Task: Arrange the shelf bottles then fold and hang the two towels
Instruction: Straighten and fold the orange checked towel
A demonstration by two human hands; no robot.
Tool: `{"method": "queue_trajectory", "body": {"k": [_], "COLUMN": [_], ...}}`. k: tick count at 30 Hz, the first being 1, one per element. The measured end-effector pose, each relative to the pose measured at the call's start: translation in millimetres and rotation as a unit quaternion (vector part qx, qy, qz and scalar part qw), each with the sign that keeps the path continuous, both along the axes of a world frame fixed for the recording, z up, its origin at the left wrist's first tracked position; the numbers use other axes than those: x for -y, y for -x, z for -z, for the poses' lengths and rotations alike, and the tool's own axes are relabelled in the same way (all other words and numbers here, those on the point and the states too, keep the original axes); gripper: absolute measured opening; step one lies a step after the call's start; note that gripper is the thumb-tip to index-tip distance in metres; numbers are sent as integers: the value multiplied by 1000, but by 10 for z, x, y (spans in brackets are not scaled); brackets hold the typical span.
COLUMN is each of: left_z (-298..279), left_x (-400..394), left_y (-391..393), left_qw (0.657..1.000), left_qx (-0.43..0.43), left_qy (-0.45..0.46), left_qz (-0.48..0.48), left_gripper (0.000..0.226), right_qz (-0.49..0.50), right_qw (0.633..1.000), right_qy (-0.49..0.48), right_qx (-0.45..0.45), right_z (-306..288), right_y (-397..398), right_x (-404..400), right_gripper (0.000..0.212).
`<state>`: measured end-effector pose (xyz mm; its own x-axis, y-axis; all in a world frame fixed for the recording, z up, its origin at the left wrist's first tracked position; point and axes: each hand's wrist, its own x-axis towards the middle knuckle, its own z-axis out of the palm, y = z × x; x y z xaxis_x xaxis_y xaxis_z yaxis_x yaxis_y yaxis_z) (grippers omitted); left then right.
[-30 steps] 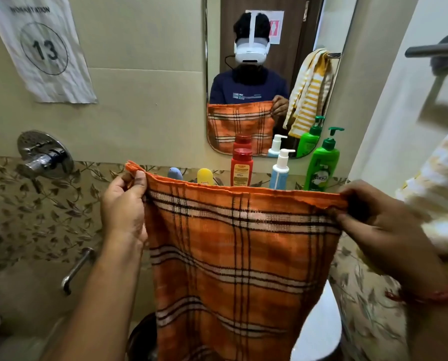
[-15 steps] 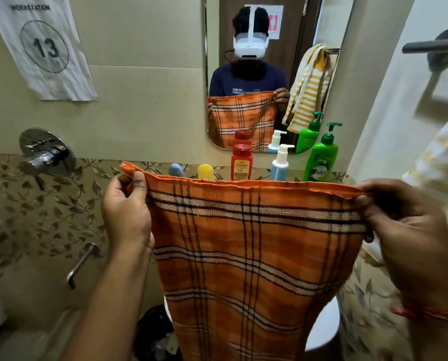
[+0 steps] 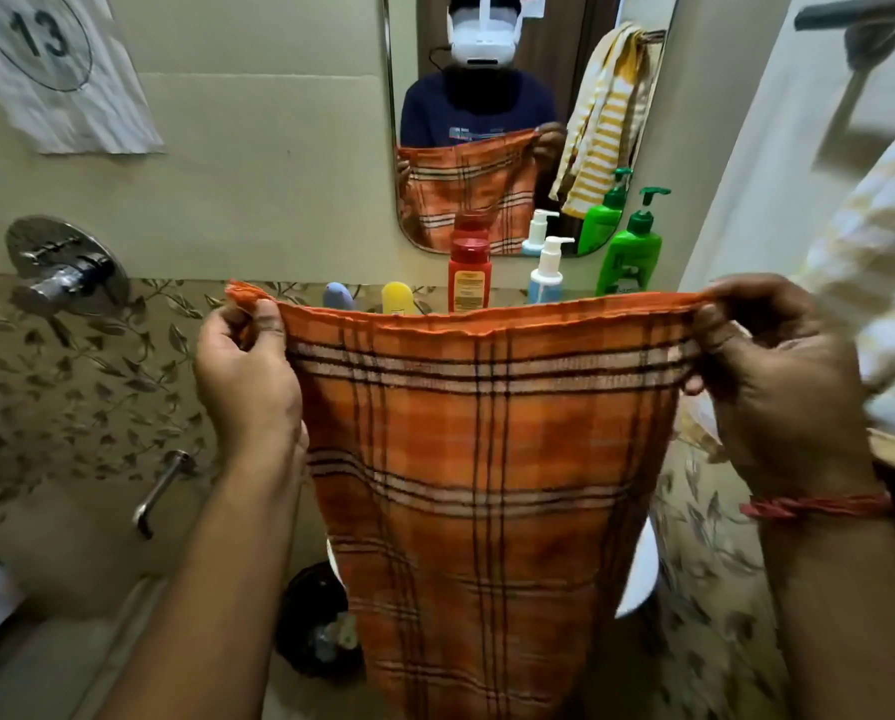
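You are holding the orange plaid towel (image 3: pixel 476 459) stretched out in front of the shelf bottles (image 3: pixel 468 275). Your left hand (image 3: pixel 247 371) is pinching its top left corner, fingers curled; your right hand (image 3: pixel 778 376) is gripping the top right corner, forearms raised, towel hanging straight down.

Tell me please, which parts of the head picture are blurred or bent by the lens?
Head view: the orange towel and both hands, left hand and right hand, are fairly sharp; the striped towel at the right edge is smeared; the wide lens bows the mirror edge; light is soft, without glare.
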<state>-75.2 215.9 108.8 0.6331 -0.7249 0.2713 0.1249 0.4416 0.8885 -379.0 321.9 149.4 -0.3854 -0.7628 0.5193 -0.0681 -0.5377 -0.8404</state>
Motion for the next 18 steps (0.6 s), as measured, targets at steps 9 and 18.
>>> {"method": "queue_trajectory", "body": {"k": [9, 18], "left_z": [-54, -115], "left_x": [-66, -98], "left_y": [-20, 57], "left_qw": [1000, 1000], "left_qx": [-9, 18], "left_qy": [3, 25], "left_qz": [-9, 4], "left_gripper": [14, 11], "right_qz": [-12, 42], "right_qw": [995, 989], "right_qy": [10, 8], "right_qx": [-95, -140], "right_z": [-108, -37], "right_y": [43, 231], "right_x": [-140, -105], "right_gripper": [28, 25]}}
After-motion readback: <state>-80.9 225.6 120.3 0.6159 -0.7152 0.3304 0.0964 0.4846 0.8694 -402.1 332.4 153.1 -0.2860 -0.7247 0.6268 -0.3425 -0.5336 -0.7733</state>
